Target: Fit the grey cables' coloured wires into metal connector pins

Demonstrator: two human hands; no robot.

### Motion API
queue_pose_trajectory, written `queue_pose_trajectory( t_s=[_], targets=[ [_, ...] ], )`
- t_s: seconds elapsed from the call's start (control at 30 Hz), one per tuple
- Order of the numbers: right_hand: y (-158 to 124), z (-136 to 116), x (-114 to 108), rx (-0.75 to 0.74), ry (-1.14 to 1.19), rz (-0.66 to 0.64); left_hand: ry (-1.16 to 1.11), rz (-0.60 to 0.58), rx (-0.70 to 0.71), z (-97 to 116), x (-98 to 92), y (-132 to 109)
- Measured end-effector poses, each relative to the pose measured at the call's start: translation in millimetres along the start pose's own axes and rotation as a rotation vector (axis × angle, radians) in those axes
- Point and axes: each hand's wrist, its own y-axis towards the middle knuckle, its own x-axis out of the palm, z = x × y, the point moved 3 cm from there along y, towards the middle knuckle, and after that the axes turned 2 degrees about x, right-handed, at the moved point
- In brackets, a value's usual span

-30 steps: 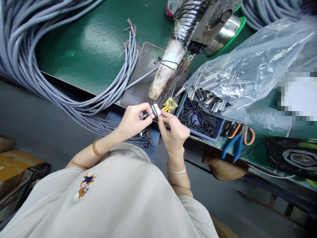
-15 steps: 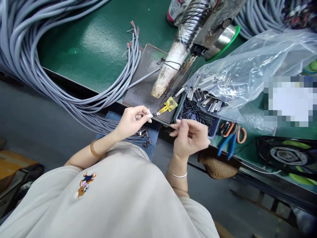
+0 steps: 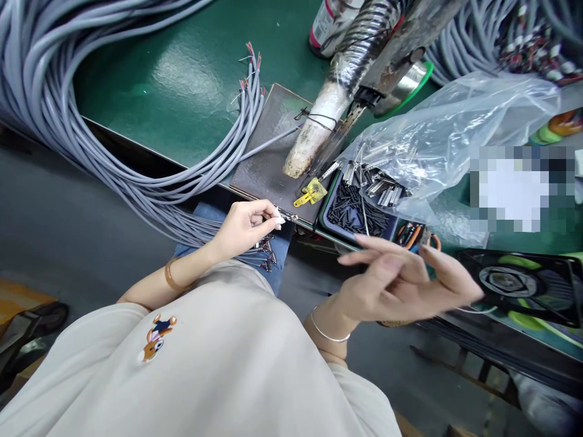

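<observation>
My left hand (image 3: pixel 248 226) pinches the end of a cable, fingertips closed. A small metal connector (image 3: pixel 290 216) pokes out past its fingers, beyond a white bit at the fingertips. Just above the connector, a yellow clip-like piece (image 3: pixel 303 199) lies against a yellow pad (image 3: pixel 316 190), apart from the hand. My right hand (image 3: pixel 401 279) is at the bench's front edge, somewhat blurred, fingers apart. Close to its fingertips, a thin silvery strand (image 3: pixel 365 212) crosses the blue tray (image 3: pixel 325 213) of small black sleeves; whether they touch I cannot tell.
A wrapped duct (image 3: pixel 314 130) hangs over a dark board (image 3: pixel 268 142). Grey cables (image 3: pixel 150 182) drape over the left edge. A clear bag (image 3: pixel 455 133) with metal connectors overlaps the tray. Pliers (image 3: pixel 414 235) and a black fan (image 3: pixel 523 282) lie to the right.
My right hand has moved right and its fingers have spread. My left hand has shifted slightly down, and the connector has come away from the yellow clip-like piece. The view has turned slightly.
</observation>
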Motion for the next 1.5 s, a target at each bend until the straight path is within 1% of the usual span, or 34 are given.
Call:
queue_pose_trajectory(
  t_s=[0.1, 0.17, 0.27, 0.37, 0.43, 0.5, 0.57, 0.6, 0.63, 0.67, 0.7, 0.73, 0.77, 0.8, 0.83, 0.87, 0.9, 0.93, 1.0, 1.07, 1.13, 1.2, 1.23, 1.27, 1.3, 1.33, 1.37, 1.43, 1.47, 1.5],
  targets=[
    [2, -5, 15, -0.003, -0.006, 0.000, 0.054, 0.007, 0.053, 0, -0.3, -4],
    [3, -9, 22, -0.013, -0.008, 0.024, 0.087, 0.011, 0.079, 1, -0.6, -6],
    [1, -11, 26, -0.050, 0.028, 0.100, 0.138, 0.012, 0.093, 2, -0.2, -10],
    [0, -13, 26, -0.077, 0.136, 0.175, 0.232, -0.002, 0.139, -1, 1.8, -15],
    [0, -14, 25, -0.080, 0.221, 0.197, 0.299, -0.062, 0.179, -6, 5.1, -20],
    [3, -16, 23, -0.118, 0.278, 0.234, 0.349, -0.189, 0.197, -15, 9.9, -26],
    [5, -19, 20, -0.210, 0.302, 0.324, 0.397, -0.343, 0.196, -24, 13.8, -33],
    [6, -21, 19, -0.261, 0.310, 0.377, 0.415, -0.394, 0.193, -26, 13.8, -36],
    [6, -22, 17, -0.305, 0.315, 0.428, 0.422, -0.412, 0.191, -26, 11.9, -36],
    [6, -22, 16, -0.334, 0.317, 0.478, 0.418, -0.389, 0.195, -23, 7.4, -33],
    [5, -22, 15, -0.346, 0.309, 0.518, 0.405, -0.320, 0.207, -19, 0.1, -27],
    [4, -21, 14, -0.340, 0.291, 0.545, 0.388, -0.215, 0.216, -14, -10.2, -19],
    [3, -20, 14, -0.322, 0.261, 0.555, 0.393, -0.081, 0.254, -8, -22.8, -7],
    [1, -19, 13, -0.297, 0.224, 0.546, 0.438, 0.079, 0.294, -2, -37.5, 7],
    [0, -18, 13, -0.274, 0.182, 0.518, 0.501, 0.248, 0.322, 2, -53.2, 22],
    [-1, -17, 13, -0.261, 0.139, 0.473, 0.554, 0.383, 0.342, 3, -68.0, 38],
    [-2, -16, 13, -0.262, 0.098, 0.424, 0.594, 0.456, 0.340, 2, -80.9, 55],
    [-3, -15, 12, -0.273, 0.062, 0.385, 0.624, 0.490, 0.329, -3, -91.9, 72],
    [-5, -14, 11, -0.307, 0.007, 0.341, 0.677, 0.465, 0.293, -16, -107.0, 100],
    [-6, -13, 9, -0.323, -0.022, 0.335, 0.692, 0.469, 0.267, -26, -115.3, 115],
    [-5, -11, 6, -0.309, -0.033, 0.349, 0.632, 0.528, 0.288, -26, -117.0, 112],
    [-4, -9, 5, -0.275, -0.040, 0.354, 0.488, 0.571, 0.344, -13, -110.8, 93],
    [-3, -9, 6, -0.250, -0.038, 0.351, 0.392, 0.557, 0.364, -2, -104.3, 80],
    [-2, -9, 6, -0.219, -0.031, 0.348, 0.294, 0.497, 0.362, 9, -95.1, 66],
    [0, -9, 7, -0.186, -0.019, 0.347, 0.197, 0.387, 0.337, 20, -83.1, 52],
    [2, -10, 9, -0.149, 0.004, 0.350, 0.107, 0.224, 0.287, 30, -68.4, 38],
    [4, -12, 11, -0.112, 0.038, 0.356, 0.026, 0.028, 0.215, 38, -52.0, 26],
    [8, -15, 15, -0.042, 0.125, 0.351, -0.137, -0.362, 0.045, 44, -19.4, 4],
    [11, -17, 17, -0.013, 0.171, 0.332, -0.216, -0.479, -0.023, 43, -6.8, -3],
    [13, -19, 19, 0.011, 0.210, 0.303, -0.286, -0.529, -0.091, 38, 2.8, -6]
  ],
)
